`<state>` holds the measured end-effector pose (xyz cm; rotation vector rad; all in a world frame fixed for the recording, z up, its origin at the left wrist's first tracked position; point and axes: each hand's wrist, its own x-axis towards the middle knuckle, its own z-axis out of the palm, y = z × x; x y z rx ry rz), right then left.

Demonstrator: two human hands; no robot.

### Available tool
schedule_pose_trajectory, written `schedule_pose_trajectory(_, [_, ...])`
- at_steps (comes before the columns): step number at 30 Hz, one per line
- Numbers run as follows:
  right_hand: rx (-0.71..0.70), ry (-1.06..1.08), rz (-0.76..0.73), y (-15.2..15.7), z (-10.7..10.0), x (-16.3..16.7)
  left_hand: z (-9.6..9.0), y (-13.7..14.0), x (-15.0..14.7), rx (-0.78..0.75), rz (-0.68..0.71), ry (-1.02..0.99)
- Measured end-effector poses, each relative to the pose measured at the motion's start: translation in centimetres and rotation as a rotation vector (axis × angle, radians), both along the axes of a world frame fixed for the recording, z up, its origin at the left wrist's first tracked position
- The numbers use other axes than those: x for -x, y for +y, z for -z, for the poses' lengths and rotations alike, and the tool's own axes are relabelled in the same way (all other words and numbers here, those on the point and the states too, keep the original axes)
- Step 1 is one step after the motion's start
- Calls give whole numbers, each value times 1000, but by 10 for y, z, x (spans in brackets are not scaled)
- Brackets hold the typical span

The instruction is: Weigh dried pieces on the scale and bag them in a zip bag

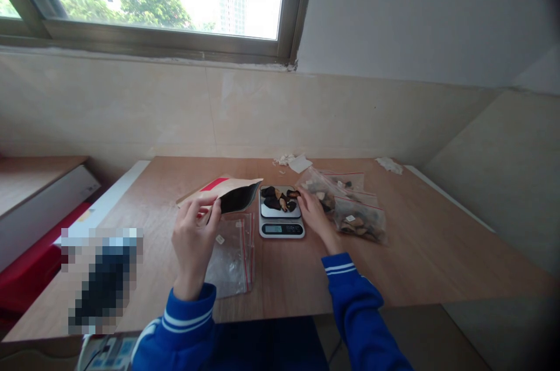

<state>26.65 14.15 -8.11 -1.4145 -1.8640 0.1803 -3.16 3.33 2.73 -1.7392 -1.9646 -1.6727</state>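
My left hand [196,228] is closed on the near edge of a brown paper pouch [227,185] with a red patch. The pouch is tilted, and its mouth gapes toward the right, showing a black lining. A small white kitchen scale [282,230] with a lit display stands to the right of it. Several dark brown dried pieces [272,203], some with tan faces, lie on its metal plate. At the plate's right edge, the fingertips of my right hand [312,213] are on one dark dried piece [293,193]; the grip is partly hidden.
Clear zip bags [230,263] with red seals lie below the pouch. Several filled zip bags [359,226] of dried pieces are heaped right of the scale. White paper scraps [300,163] and a crumpled tissue [389,165] lie toward the wall. A pixelated dark object [107,277] is at left.
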Motion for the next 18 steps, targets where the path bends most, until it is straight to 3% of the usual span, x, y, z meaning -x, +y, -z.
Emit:
schedule_pose_trajectory(7, [16,82,-33,-2,-8,13,-1,-1,2,5,10,9])
schedule_pose_trajectory(12, [-153,351,-24,-39,-51,47,1,-2,3,21,12,-2])
schedule_pose_trajectory(14, [-215,367,-120,-60,-73,70,1,-3,2,48,-11,2])
schedule_pose_trajectory(18, [-158,111,-541,-85,-105,113,4,-8,2,51,-14,14])
